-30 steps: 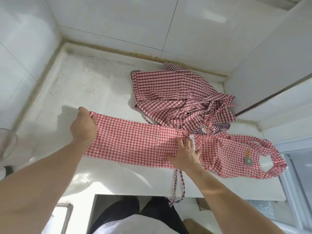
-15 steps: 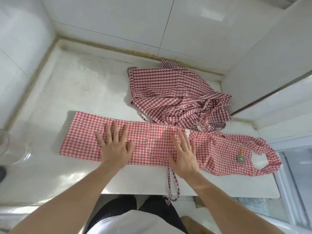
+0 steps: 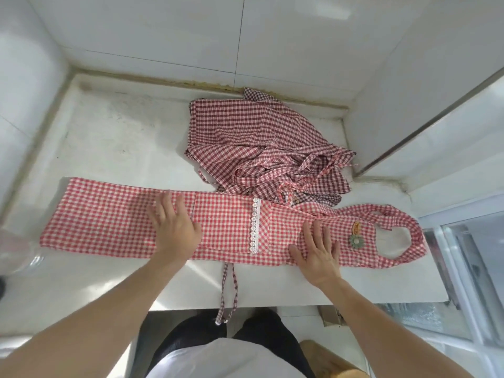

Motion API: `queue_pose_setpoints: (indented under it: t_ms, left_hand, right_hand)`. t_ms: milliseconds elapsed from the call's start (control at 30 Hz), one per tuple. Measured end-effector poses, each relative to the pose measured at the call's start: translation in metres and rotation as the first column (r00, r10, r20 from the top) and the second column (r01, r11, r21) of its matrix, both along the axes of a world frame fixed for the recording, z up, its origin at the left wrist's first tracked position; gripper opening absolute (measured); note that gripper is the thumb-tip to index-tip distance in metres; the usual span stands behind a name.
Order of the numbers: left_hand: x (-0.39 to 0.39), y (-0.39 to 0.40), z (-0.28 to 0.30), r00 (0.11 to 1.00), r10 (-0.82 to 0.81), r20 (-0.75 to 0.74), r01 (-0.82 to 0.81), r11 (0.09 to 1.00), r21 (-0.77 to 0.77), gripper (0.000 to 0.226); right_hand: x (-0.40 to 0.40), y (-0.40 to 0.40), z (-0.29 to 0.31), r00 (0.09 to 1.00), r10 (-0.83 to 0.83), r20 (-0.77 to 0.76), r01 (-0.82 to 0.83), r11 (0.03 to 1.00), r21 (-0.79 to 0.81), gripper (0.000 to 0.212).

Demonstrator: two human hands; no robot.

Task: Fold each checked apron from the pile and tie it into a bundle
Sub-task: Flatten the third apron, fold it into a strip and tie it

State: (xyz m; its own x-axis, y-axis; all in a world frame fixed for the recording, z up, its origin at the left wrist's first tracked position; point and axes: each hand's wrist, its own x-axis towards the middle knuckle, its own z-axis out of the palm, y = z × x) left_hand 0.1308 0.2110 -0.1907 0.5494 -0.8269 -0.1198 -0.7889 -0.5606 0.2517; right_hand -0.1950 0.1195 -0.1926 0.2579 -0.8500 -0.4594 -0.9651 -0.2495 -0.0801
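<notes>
A red-checked apron (image 3: 223, 227) lies folded into a long strip across the white counter (image 3: 114, 137), its neck loop (image 3: 409, 236) at the right end. My left hand (image 3: 174, 227) presses flat on the strip left of the lace-trimmed pocket (image 3: 255, 225). My right hand (image 3: 317, 249) presses flat on the bib part, just left of a flower badge (image 3: 356, 241). The apron's tie strings (image 3: 227, 293) hang over the counter's front edge. Behind the strip lies the pile of darker checked aprons (image 3: 259, 148), crumpled.
White tiled walls close the counter at the back and left. A metal-edged panel (image 3: 436, 110) stands at the right. A clear glass object (image 3: 16, 252) sits at the far left edge. A cardboard box (image 3: 331, 315) lies below the counter's front edge.
My left hand let go of the strip's left end and came to lie flat near the middle. My right hand slid rightward along the strip, from the pocket onto the bib.
</notes>
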Motion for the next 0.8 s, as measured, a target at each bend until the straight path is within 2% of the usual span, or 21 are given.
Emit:
queue_pose_setpoints:
  t_ms: [67, 133, 200, 233, 300, 367, 400, 467, 567, 633, 733, 800]
  left_hand:
    - [-0.052, -0.01, 0.007, 0.986, -0.159, -0.051, 0.148, 0.973, -0.176, 0.06]
    - [-0.093, -0.015, 0.005, 0.943, -0.266, -0.199, 0.22, 0.949, -0.225, 0.065]
    - [-0.125, -0.021, -0.006, 0.905, -0.297, -0.303, 0.265, 0.954, -0.143, 0.08]
    - [-0.129, -0.021, -0.013, 0.91, -0.297, -0.29, 0.291, 0.955, -0.063, 0.089]
    - [-0.137, -0.025, -0.022, 0.929, -0.308, -0.204, 0.336, 0.934, 0.124, 0.098]
    - [-0.14, -0.03, -0.024, 0.934, -0.297, -0.198, 0.339, 0.91, 0.237, 0.098]
    - [-0.137, -0.032, -0.023, 0.932, -0.287, -0.222, 0.34, 0.904, 0.258, 0.099]
    - [-0.137, -0.035, -0.02, 0.93, -0.263, -0.255, 0.336, 0.89, 0.309, 0.1]
    - [-0.136, -0.039, -0.015, 0.935, -0.252, -0.251, 0.333, 0.868, 0.369, 0.101]
    - [-0.14, -0.039, -0.012, 0.935, -0.244, -0.259, 0.332, 0.86, 0.387, 0.101]
    - [-0.136, -0.039, -0.008, 0.927, -0.256, -0.273, 0.35, 0.851, 0.391, 0.103]
    - [-0.134, -0.038, -0.007, 0.924, -0.26, -0.281, 0.356, 0.852, 0.383, 0.109]
  right_hand:
    - [-0.004, -0.004, 0.005, 1.0, 0.013, 0.022, -0.014, 0.999, 0.041, 0.081]
    - [-0.005, -0.009, 0.013, 0.998, 0.013, 0.059, -0.019, 0.995, 0.101, 0.074]
    - [-0.016, -0.018, 0.023, 0.99, -0.003, 0.139, -0.014, 0.993, 0.121, 0.066]
    - [-0.017, -0.022, 0.027, 0.979, -0.008, 0.206, -0.009, 0.996, 0.084, 0.062]
    - [-0.03, -0.035, 0.036, 0.948, 0.004, 0.317, 0.029, 0.995, -0.1, 0.059]
    - [-0.041, -0.055, 0.04, 0.947, 0.061, 0.317, 0.029, 0.962, -0.272, 0.064]
    - [-0.04, -0.066, 0.044, 0.953, 0.092, 0.289, -0.005, 0.957, -0.289, 0.066]
    - [-0.04, -0.09, 0.049, 0.961, 0.139, 0.241, -0.103, 0.982, -0.156, 0.062]
    - [-0.043, -0.12, 0.05, 0.971, 0.118, 0.209, -0.134, 0.989, 0.064, 0.049]
    - [-0.056, -0.127, 0.049, 0.974, 0.105, 0.199, -0.13, 0.985, 0.113, 0.048]
    - [-0.077, -0.127, 0.043, 0.967, 0.233, 0.105, -0.245, 0.961, 0.129, 0.046]
    - [-0.089, -0.133, 0.04, 0.971, 0.216, 0.104, -0.23, 0.961, 0.152, 0.043]
